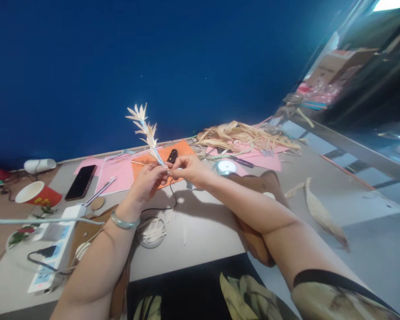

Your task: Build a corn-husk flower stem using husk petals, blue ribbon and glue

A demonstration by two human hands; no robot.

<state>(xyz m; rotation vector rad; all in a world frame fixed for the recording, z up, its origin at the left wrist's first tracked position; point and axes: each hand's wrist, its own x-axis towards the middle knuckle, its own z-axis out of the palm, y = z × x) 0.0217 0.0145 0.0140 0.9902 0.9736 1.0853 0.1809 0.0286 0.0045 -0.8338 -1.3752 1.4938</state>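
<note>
While one pale leafy sprig [146, 131] stands tilted above the tabletop [200, 226], both hands pinch its lower stem: left hand [148, 181] and right hand [188, 170], fingers clamped together on it. Toward the far edge lie one phone [81, 182], one red cup [38, 194] and one heap of dry husks [243, 135].

A deep blue wall [126, 62] fills the upper frame; the pale counter [203, 226] spans below; a bright window [388, 4] glows upper right.
</note>
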